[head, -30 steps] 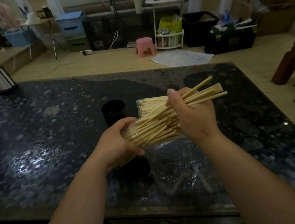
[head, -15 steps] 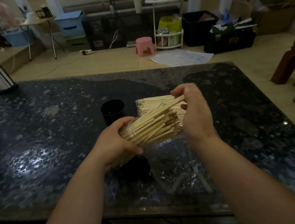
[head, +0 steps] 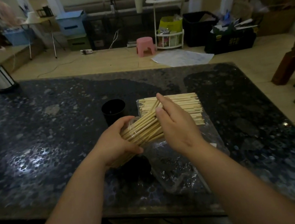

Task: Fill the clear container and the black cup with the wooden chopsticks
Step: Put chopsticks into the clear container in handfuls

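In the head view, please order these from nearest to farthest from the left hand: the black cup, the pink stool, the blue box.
1. The black cup, on the table just beyond the left hand.
2. The pink stool, on the floor past the table.
3. The blue box, stacked at the back, farther left.

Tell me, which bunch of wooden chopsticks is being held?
The tilted bunch gripped by the left hand, right hand against its ends. The other bunch lies flat on the table beside the black cup.
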`<state>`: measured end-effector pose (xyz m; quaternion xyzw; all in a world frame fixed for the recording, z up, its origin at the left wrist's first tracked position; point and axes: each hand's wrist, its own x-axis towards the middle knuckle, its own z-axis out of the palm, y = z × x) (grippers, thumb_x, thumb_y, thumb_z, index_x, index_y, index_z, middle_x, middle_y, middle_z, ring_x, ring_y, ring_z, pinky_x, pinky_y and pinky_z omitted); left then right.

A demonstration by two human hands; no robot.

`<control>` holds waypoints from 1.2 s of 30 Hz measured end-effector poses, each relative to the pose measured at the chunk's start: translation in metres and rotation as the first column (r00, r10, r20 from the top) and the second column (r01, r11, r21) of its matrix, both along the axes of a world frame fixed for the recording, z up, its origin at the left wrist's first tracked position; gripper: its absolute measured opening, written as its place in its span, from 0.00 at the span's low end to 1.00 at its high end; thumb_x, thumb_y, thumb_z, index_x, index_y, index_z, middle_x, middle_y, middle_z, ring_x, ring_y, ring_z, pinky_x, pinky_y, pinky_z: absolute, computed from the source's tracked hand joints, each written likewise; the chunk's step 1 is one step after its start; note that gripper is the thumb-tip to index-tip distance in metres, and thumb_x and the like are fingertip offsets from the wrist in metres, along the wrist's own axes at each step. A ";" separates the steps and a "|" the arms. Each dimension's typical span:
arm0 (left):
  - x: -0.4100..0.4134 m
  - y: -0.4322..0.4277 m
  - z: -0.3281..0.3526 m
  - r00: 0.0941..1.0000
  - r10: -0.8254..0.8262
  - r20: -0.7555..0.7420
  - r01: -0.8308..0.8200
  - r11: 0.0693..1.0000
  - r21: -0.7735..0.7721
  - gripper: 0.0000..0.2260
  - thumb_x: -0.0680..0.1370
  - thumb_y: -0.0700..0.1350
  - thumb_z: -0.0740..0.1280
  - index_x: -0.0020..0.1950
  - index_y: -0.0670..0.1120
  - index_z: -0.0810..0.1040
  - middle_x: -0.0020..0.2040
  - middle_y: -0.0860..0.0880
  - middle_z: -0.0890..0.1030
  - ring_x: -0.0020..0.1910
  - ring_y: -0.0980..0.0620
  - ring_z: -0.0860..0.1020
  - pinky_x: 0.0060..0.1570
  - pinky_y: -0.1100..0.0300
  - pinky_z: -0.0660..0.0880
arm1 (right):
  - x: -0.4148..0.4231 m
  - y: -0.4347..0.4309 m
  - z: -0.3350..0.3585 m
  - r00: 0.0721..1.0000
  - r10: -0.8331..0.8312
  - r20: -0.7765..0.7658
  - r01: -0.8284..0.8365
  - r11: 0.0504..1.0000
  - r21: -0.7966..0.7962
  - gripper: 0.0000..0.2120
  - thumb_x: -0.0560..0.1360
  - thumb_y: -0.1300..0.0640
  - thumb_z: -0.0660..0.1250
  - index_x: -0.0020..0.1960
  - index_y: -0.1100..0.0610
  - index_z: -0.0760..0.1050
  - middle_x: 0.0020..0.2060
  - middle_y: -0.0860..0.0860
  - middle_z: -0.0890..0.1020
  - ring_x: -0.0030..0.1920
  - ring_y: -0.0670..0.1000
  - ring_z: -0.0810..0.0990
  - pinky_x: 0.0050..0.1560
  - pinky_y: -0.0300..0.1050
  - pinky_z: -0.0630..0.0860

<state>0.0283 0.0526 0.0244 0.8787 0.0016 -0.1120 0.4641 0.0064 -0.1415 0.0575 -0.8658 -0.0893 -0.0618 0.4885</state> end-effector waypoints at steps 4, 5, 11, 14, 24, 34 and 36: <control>-0.002 0.000 0.002 0.994 -0.111 0.002 0.109 0.985 0.133 0.52 0.62 0.46 0.84 0.79 0.61 0.58 0.70 0.60 0.65 0.68 0.55 0.66 0.70 0.53 0.66 | 0.001 -0.004 -0.001 1.000 0.010 -0.004 -0.010 0.999 0.032 0.22 0.85 0.52 0.54 0.79 0.51 0.61 0.77 0.45 0.65 0.77 0.43 0.58 0.77 0.46 0.56; -0.003 -0.001 0.002 0.993 -0.114 0.019 0.109 0.981 0.158 0.53 0.62 0.47 0.84 0.80 0.60 0.57 0.69 0.60 0.64 0.68 0.56 0.65 0.71 0.53 0.65 | 0.001 -0.004 -0.002 1.000 0.011 -0.003 -0.011 0.999 0.044 0.22 0.85 0.52 0.54 0.78 0.51 0.62 0.76 0.45 0.65 0.77 0.43 0.59 0.77 0.46 0.57; -0.002 -0.001 -0.009 0.992 -0.012 0.124 -0.007 0.989 0.150 0.45 0.59 0.50 0.84 0.73 0.59 0.69 0.62 0.58 0.76 0.61 0.55 0.74 0.56 0.58 0.71 | 0.006 -0.012 -0.009 0.997 -0.069 0.039 0.055 0.957 0.285 0.15 0.82 0.50 0.57 0.65 0.47 0.76 0.60 0.43 0.80 0.59 0.35 0.75 0.59 0.35 0.71; -0.004 0.000 -0.008 0.987 0.074 0.146 -0.083 0.995 0.057 0.39 0.63 0.47 0.83 0.70 0.58 0.70 0.56 0.61 0.75 0.58 0.57 0.73 0.51 0.61 0.68 | 0.009 -0.024 -0.013 0.963 -0.266 0.047 0.247 0.936 0.252 0.07 0.81 0.56 0.60 0.46 0.50 0.74 0.41 0.44 0.78 0.38 0.36 0.74 0.37 0.31 0.68; 0.002 0.007 -0.014 0.958 0.277 0.077 -0.265 0.954 -0.141 0.43 0.62 0.45 0.83 0.75 0.56 0.69 0.62 0.55 0.77 0.61 0.52 0.75 0.57 0.56 0.71 | 0.022 -0.038 -0.048 0.929 -0.072 -0.362 -0.064 0.934 -0.351 0.10 0.75 0.53 0.64 0.40 0.57 0.79 0.37 0.54 0.83 0.42 0.55 0.81 0.46 0.49 0.78; 0.005 0.011 -0.013 0.963 0.270 0.010 -0.259 0.932 -0.252 0.41 0.65 0.42 0.82 0.73 0.57 0.69 0.56 0.60 0.77 0.57 0.55 0.76 0.54 0.56 0.73 | 0.036 -0.025 -0.093 0.963 0.026 -0.270 -0.193 0.764 -0.616 0.31 0.80 0.51 0.62 0.80 0.53 0.56 0.79 0.51 0.58 0.78 0.54 0.57 0.76 0.54 0.58; 0.006 0.011 -0.013 0.964 0.268 0.008 -0.256 0.929 -0.267 0.40 0.65 0.41 0.82 0.73 0.56 0.70 0.55 0.61 0.77 0.53 0.60 0.75 0.48 0.62 0.71 | 0.041 -0.022 -0.097 0.965 0.023 -0.261 -0.193 0.737 -0.647 0.32 0.81 0.49 0.61 0.81 0.53 0.53 0.80 0.51 0.57 0.78 0.54 0.55 0.77 0.56 0.56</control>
